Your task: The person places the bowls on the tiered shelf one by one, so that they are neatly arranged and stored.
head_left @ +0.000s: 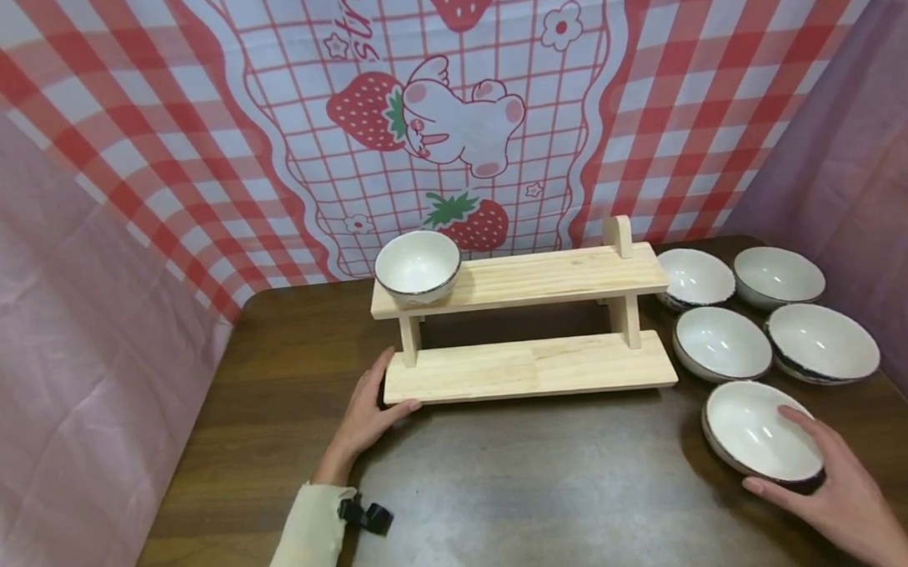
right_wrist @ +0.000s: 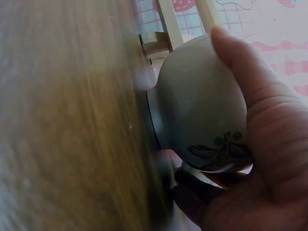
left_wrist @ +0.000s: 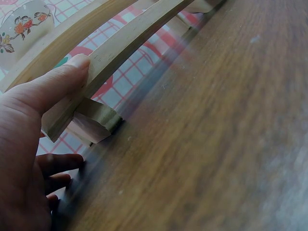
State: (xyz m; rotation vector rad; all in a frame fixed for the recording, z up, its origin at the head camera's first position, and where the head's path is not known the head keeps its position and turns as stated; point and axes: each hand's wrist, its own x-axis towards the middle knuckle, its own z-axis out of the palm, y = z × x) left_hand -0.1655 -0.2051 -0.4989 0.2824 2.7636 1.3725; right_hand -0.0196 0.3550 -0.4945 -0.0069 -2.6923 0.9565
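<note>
My right hand point(head_left: 844, 478) grips a white bowl point(head_left: 759, 431) with a dark rim by its right side, fingers at the inside and thumb at the near outer wall. In the right wrist view, this bowl point(right_wrist: 202, 96) shows a leaf pattern on its outside, and its foot is close to the tabletop. My left hand point(head_left: 368, 416) holds the left end of a two-tier wooden shelf point(head_left: 532, 368), its thumb along the front edge of the lower board. Another white bowl point(head_left: 417, 264) sits on the upper board's left end; its painted red and orange motif shows in the left wrist view.
Several more white bowls point(head_left: 722, 343) stand in a cluster on the brown wooden table point(head_left: 277, 390), right of the shelf. A small wooden upright point(head_left: 619, 236) rises at the upper board's right end. A strawberry-print checked cloth point(head_left: 456, 116) hangs behind, with pink cloth at both sides.
</note>
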